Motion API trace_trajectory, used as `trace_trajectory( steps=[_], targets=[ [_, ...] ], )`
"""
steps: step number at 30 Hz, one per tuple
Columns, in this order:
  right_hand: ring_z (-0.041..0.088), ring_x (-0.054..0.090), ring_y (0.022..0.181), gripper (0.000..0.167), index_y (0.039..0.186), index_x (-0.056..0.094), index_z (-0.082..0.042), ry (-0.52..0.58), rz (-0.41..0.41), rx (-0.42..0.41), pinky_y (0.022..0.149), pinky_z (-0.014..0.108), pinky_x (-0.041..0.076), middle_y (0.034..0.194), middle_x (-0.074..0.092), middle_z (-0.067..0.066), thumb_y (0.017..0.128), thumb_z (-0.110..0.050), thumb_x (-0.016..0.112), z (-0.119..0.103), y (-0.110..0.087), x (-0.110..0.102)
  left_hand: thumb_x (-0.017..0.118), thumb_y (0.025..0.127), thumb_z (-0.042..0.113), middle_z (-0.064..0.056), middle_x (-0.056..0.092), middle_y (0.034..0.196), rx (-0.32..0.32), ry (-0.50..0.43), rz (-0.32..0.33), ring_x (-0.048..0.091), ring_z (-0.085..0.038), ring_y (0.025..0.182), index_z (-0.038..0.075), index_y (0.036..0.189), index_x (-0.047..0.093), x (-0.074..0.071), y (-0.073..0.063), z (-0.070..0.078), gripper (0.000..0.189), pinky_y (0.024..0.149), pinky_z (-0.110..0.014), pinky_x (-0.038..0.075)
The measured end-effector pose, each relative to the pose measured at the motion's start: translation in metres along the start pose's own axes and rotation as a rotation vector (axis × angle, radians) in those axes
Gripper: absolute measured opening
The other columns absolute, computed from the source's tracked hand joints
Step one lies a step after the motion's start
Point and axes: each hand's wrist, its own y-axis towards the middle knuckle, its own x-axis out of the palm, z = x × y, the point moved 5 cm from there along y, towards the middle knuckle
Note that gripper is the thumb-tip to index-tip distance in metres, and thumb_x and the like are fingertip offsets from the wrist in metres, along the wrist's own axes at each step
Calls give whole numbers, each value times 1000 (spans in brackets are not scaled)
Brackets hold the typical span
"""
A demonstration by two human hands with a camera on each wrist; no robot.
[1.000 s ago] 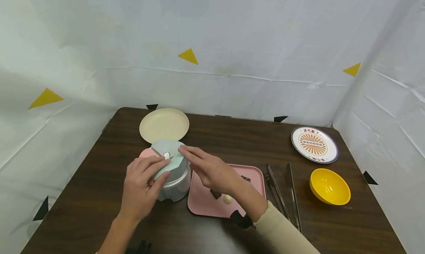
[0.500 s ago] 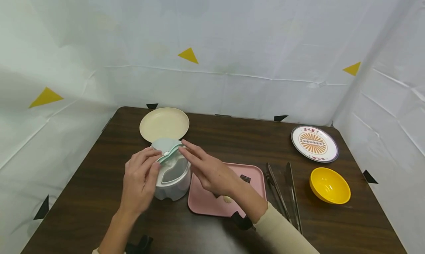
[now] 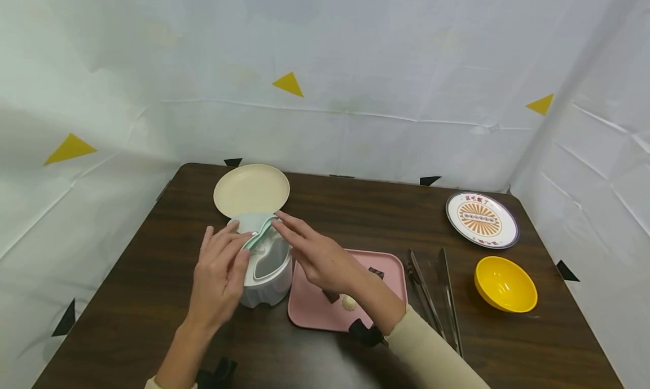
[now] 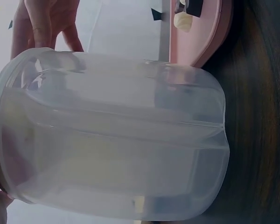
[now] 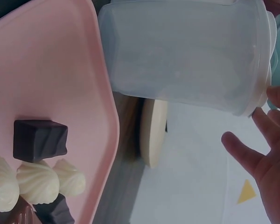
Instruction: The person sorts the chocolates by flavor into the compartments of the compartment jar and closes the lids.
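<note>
A translucent canister (image 3: 266,290) with a divided inside stands on the table. One pale green lid flap (image 3: 260,234) is tipped up, with an opening below it. My left hand (image 3: 217,273) pinches the flap's near left end between thumb and fingertips. From the right, my right hand (image 3: 325,259) touches the flap's far end with straight fingertips. In the right wrist view that right hand (image 5: 275,163) has its fingers spread, close to the canister's rim. The left wrist view shows the canister's clear wall (image 4: 112,140) and the right hand (image 4: 44,23) beyond it.
A pink tray (image 3: 315,315) with dark chocolate-like blocks (image 5: 39,139) and white swirled pieces (image 5: 37,182) lies right of the canister. Metal tongs (image 3: 449,298), a yellow bowl (image 3: 505,284) and a patterned plate (image 3: 482,221) are farther right. A cream plate (image 3: 251,190) is behind the canister.
The pale green flap has swung up from lying flat to standing, exposing the opening below. Both hands stay at the lid; the left fingers have shifted slightly up with the flap.
</note>
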Motion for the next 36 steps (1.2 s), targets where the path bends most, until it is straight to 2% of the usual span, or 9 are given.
trace_trajectory(
  steps=[2,11,21,25,28,30,32,35,36],
  targets=[
    [12,42,135,62,156,26,-19,11,-8,17,102,32,42,161,21,-2,100,-6,49,1,1,0,50,96,18,-8,66,110,-4,-13,-8,51,-30,128,4,111,71,1,-1,-1,29,113,-58,15],
    [11,40,136,60,156,27,-21,27,-20,51,103,33,42,161,23,-4,101,-6,46,5,3,-1,44,96,21,-6,64,117,52,4,-12,51,-32,126,5,114,69,5,0,2,35,108,-60,23],
    [10,42,135,59,155,30,-20,23,-24,91,100,36,44,160,24,-7,101,-10,50,0,-11,-7,45,96,21,-8,64,116,38,10,7,51,-32,125,5,114,69,6,-2,1,34,108,-60,23],
    [9,40,136,56,153,35,-19,57,19,148,102,36,42,156,33,-8,100,-14,53,1,-31,-18,47,94,21,-8,64,115,36,-7,25,52,-33,124,5,113,69,6,-3,2,33,108,-60,24],
    [7,48,127,55,150,41,-21,80,87,211,94,33,47,149,43,-8,99,-17,58,6,-53,-28,47,94,21,-8,64,115,38,-10,33,52,-33,124,5,112,69,6,-3,2,33,107,-60,24],
    [6,61,103,52,147,46,-21,76,145,265,79,30,51,144,49,-6,97,-17,61,9,-70,-35,47,94,21,-9,64,115,40,-11,36,52,-33,124,4,111,69,6,-3,1,33,107,-60,24],
    [8,62,92,51,144,51,-22,54,209,337,70,30,50,139,54,-5,95,-16,64,14,-90,-42,47,94,22,-9,65,114,42,-12,39,52,-33,124,4,111,69,5,-3,1,33,107,-60,24],
    [16,65,89,47,138,58,-18,-37,310,477,71,37,52,130,60,-1,92,-14,68,22,-124,-52,47,94,22,-9,65,114,46,-18,40,52,-33,123,4,110,69,6,-3,1,33,106,-59,24],
    [21,64,100,46,135,60,-16,-74,338,526,77,41,52,127,62,1,91,-13,70,24,-136,-55,47,94,23,-9,65,114,49,-20,40,52,-33,123,4,110,69,6,-3,1,33,106,-60,25]
  ],
)
